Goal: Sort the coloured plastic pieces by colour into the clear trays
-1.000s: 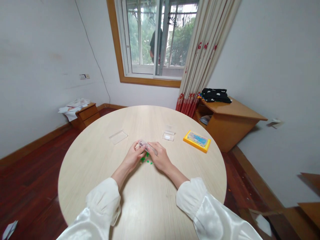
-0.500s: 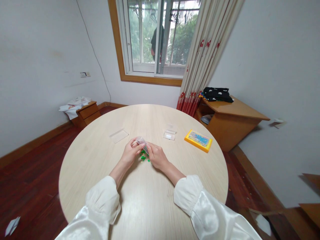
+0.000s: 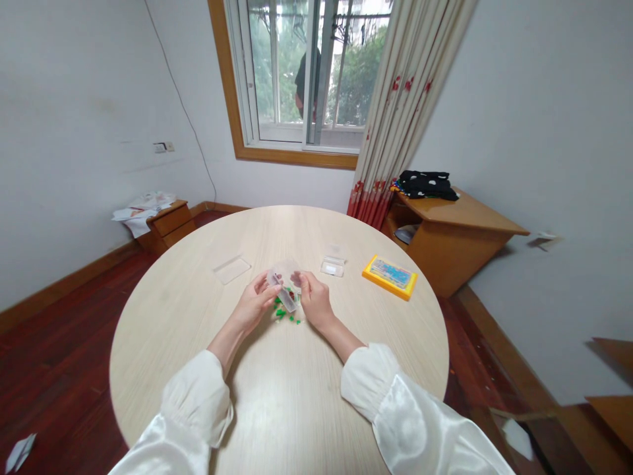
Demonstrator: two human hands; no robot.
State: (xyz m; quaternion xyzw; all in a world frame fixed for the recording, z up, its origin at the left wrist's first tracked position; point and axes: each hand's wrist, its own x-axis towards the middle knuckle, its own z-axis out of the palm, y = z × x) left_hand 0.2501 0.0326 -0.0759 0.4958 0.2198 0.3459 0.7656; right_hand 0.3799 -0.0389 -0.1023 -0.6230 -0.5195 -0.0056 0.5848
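My left hand (image 3: 253, 302) grips a small clear plastic box (image 3: 287, 300), tilted over the table. The box's clear lid (image 3: 287, 267) stands swung up, and the fingers of my right hand (image 3: 317, 302) are closed on its right side. Something dark reddish-brown shows at the box, too small to name. Several small green pieces (image 3: 281, 313), like tiny building bricks, lie scattered on the table just below and beside the box.
On the round pale table (image 3: 277, 409) lie a flat clear plastic case (image 3: 231, 269) at left, an open small clear box (image 3: 332, 266) with a white label, and a yellow-framed case (image 3: 390, 277) at right. Behind it stands a wooden desk (image 3: 455, 237) with dark cloth on top.
The clear box has opened: its lid is now raised, and my right hand has shifted right, apart from my left. More green pieces show on the table beneath.
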